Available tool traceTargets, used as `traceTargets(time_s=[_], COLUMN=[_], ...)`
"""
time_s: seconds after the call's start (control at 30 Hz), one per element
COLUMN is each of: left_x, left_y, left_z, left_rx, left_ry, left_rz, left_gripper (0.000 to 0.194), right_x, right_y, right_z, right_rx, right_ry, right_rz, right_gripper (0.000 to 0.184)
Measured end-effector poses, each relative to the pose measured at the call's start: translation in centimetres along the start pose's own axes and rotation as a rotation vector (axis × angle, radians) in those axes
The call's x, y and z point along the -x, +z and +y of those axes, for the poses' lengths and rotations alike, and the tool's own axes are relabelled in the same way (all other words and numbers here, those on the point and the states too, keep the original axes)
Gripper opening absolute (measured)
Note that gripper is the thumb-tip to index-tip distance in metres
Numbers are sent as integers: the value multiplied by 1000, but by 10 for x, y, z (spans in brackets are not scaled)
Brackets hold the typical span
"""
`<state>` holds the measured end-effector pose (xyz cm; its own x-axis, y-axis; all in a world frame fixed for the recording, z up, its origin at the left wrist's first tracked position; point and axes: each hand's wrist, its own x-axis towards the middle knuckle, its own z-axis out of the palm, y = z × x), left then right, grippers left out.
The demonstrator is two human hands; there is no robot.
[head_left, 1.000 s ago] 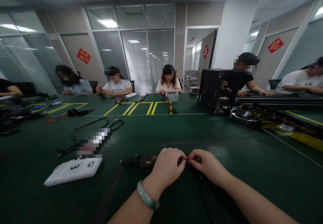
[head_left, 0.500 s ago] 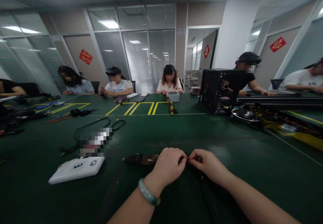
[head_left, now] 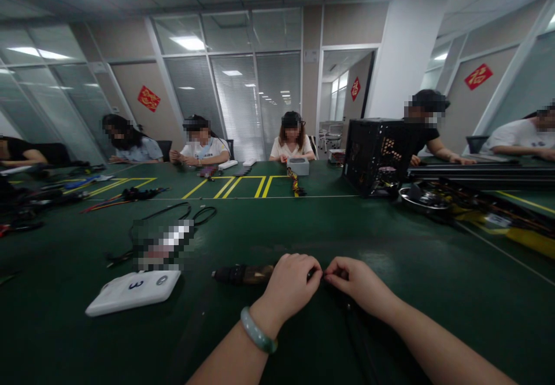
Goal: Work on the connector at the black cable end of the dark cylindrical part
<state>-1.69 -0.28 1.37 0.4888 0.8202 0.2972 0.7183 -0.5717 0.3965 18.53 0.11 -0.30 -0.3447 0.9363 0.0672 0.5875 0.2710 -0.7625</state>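
My left hand (head_left: 291,285), a green bangle on its wrist, is closed in a pinch just above the table. My right hand (head_left: 353,281) pinches too, its fingertips almost meeting the left ones. Something small and dark shows between the fingers, too hidden to name. Under and beyond the left hand lies an electric screwdriver (head_left: 249,274) with a dark tip pointing left; its rear end is covered by the hand. A black cable (head_left: 353,327) runs from below the right hand toward the near edge of the table.
A white case marked 3 (head_left: 130,293) lies to the left, with a corded, blurred-out item behind it. Farther off are a black computer case (head_left: 377,156), a metal bowl (head_left: 422,199), a grey box (head_left: 298,166) and bundled cables (head_left: 139,194). Several co-workers sit across the green table (head_left: 243,223).
The view has shifted very slightly. Both hands keep the same pinch in nearly the same place, and the screwdriver lies where it was.
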Motion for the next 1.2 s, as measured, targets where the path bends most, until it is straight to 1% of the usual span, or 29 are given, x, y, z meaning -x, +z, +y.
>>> traceTargets(time_s=[0.27, 0.43, 0.87, 1.2], left_x=[-1, -1, -1, 1], left_y=[1, 2, 0, 0], left_z=[-1, -1, 1, 2], left_rx=[-19, -29, -36, -39], left_ry=[58, 41, 7, 16], left_rz=[25, 15, 9, 16], left_gripper=[17, 15, 23, 14], right_x=[0, 1, 2, 0], right_y=[1, 0, 0, 1], right_z=[-2, -2, -7, -2], right_rx=[-13, -31, -24, -21], right_ry=[2, 0, 23, 13], right_rz=[7, 2, -3, -6], right_gripper=[8, 8, 11, 10])
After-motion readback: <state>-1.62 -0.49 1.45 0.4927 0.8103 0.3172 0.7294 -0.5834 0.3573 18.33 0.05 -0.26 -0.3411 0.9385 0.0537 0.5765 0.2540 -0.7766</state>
